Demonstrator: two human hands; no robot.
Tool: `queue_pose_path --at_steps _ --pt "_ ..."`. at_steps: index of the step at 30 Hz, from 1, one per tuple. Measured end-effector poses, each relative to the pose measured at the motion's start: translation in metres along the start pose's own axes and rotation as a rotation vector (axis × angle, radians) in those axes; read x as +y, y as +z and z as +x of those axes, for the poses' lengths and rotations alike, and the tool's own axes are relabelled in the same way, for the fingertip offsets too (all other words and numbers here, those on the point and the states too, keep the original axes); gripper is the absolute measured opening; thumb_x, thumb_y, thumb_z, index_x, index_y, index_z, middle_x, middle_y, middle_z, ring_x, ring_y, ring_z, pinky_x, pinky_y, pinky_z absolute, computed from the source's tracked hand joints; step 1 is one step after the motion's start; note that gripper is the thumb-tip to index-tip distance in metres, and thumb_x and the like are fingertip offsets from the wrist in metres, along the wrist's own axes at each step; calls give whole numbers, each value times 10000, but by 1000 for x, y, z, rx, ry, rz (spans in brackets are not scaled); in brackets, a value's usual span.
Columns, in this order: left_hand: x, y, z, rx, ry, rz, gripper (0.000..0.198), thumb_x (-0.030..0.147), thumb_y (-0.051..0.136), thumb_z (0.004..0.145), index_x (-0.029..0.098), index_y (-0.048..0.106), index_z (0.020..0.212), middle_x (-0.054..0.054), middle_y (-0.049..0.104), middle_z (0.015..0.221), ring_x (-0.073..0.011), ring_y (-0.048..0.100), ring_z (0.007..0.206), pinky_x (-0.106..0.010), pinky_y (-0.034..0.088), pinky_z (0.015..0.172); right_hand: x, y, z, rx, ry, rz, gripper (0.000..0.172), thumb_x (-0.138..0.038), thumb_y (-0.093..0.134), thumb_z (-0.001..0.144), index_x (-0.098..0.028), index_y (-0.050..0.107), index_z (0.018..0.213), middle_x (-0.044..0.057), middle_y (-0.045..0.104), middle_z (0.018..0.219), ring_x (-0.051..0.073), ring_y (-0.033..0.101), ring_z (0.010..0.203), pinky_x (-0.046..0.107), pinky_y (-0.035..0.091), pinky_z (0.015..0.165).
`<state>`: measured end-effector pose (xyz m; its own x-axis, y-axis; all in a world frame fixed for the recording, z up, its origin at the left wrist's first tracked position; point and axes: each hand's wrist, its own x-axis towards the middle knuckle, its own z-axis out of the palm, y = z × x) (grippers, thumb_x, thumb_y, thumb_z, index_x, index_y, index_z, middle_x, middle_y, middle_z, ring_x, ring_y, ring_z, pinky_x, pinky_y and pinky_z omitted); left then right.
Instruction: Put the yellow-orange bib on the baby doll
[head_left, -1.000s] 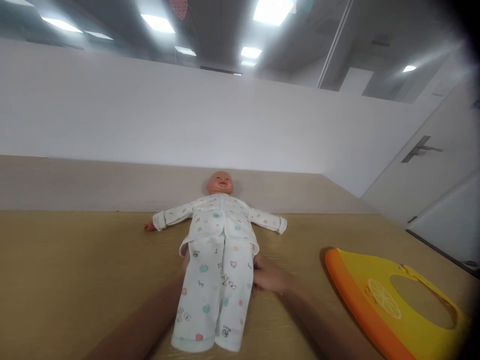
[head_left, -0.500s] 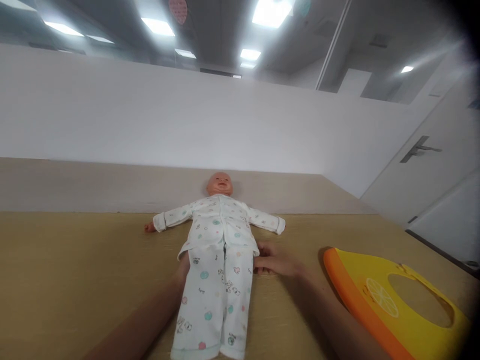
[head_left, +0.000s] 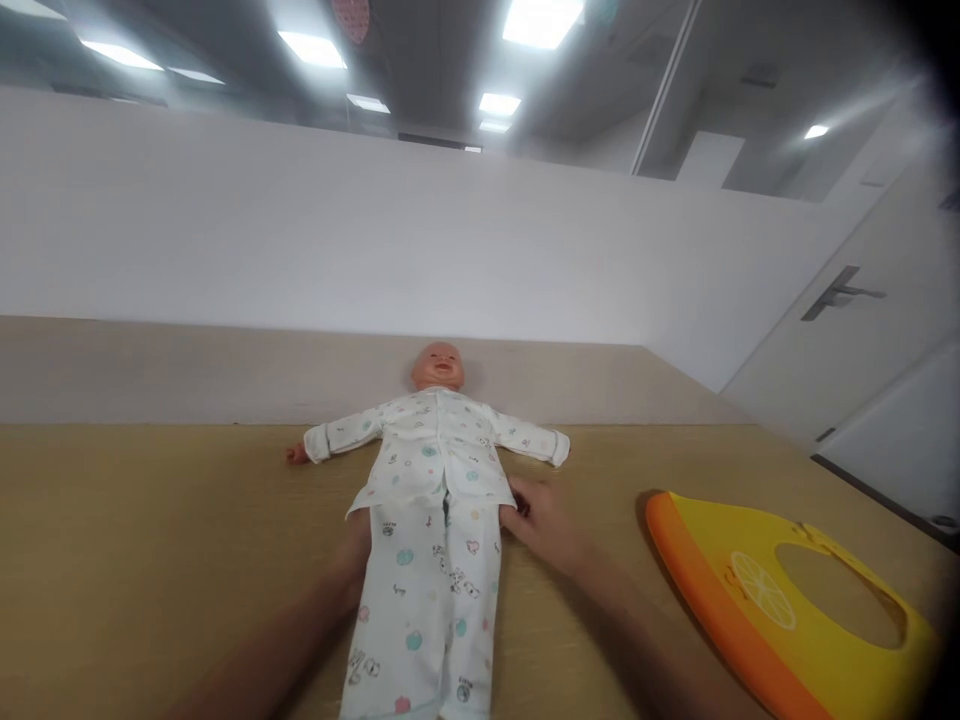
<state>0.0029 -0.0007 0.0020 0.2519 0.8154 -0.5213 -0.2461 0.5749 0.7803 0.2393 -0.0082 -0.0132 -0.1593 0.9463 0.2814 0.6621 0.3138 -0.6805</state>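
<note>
A baby doll (head_left: 438, 368) lies on its back with its arms spread. It wears a white printed pyjama top (head_left: 431, 450) and matching pyjama trousers (head_left: 431, 610). At the doll's hip, on the right of the view, my right hand (head_left: 544, 520) has its fingers curled in, with thumb and forefinger closed at the top's hem. On the other hip, my left hand (head_left: 360, 535) reaches in beneath the hem and beside the trousers; its fingers are hidden by the cloth.
A yellow bib (head_left: 720, 545) with an orange pocket edge and a citrus-slice print lies on the wooden table (head_left: 150, 560), right of my right forearm. Behind the table stands a white wall (head_left: 337, 240). A door handle (head_left: 840, 292) shows at the far right.
My right hand's fingers have drawn in from beside the doll to the top's hem. The hem's left corner has shifted outward and spread a little over my left hand.
</note>
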Motion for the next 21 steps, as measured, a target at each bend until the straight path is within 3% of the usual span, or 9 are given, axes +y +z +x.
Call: queue_pose_path --at_steps 5,7,12,16,21 --pt "4 -2 0 -152 -18 -20 376 457 620 736 253 553 1045 10 716 848 -291 674 886 -425 517 795 8 -1 3 222 21 16 289 -275 530 747 -196 326 557 -47 399 511 85 352 497 219 250 493" --pt "4 -7 1 -170 14 -27 416 440 628 743 270 545 1113 6 720 889 -292 669 927 -427 502 839 7 -1 2 251 29 7 304 -313 527 767 -199 329 566 -43 411 520 89 364 504 224 260 502" --pt "-4 -24 3 -117 109 51 481 406 656 738 304 526 1190 -23 705 1034 -277 642 1023 -409 478 921 -1 7 -2 87 122 -14 226 -362 496 817 -198 446 670 2 558 632 136 478 568 244 299 528" --pt "-5 -32 7 -77 187 117 470 352 640 755 273 527 1204 -30 696 1059 -292 622 1056 -403 469 922 -4 12 -4 57 222 -123 176 -352 530 795 -193 534 721 42 604 674 173 525 597 263 311 548" --pt "5 -34 -1 -81 132 106 407 307 567 773 211 549 1168 -46 700 1008 -287 619 1055 -391 478 903 -2 15 -4 33 195 -22 150 -337 530 795 -194 547 754 41 621 724 178 548 639 261 339 565"
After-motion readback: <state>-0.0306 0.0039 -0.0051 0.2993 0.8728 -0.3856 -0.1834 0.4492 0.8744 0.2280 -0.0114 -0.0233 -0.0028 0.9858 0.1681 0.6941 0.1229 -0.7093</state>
